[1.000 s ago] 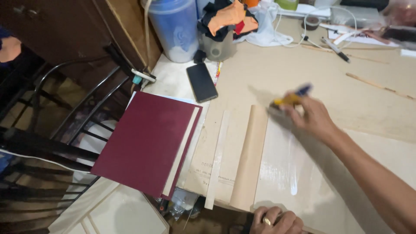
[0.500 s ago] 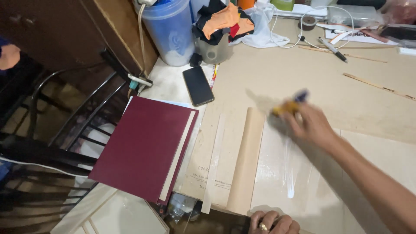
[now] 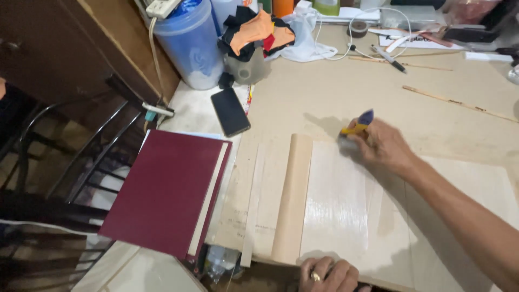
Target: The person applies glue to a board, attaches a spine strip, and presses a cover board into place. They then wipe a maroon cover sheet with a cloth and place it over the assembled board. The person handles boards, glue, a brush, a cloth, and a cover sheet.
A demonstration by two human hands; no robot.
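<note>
Cluttered tan worktable (image 3: 324,92) w/ glue-wet board (image 3: 335,200)

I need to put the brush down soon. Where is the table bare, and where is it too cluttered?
Bare table lies between the phone, the pen and the right hand with the brush. More lies right of that hand, below the thin stick. The back edge is crowded: blue jar, cloth pile, cables. The wet sheet is taken.

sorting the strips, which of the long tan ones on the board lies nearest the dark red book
The thin pale strip; the wider tan strip lies farther right, beside the glossy wet patch.
</note>
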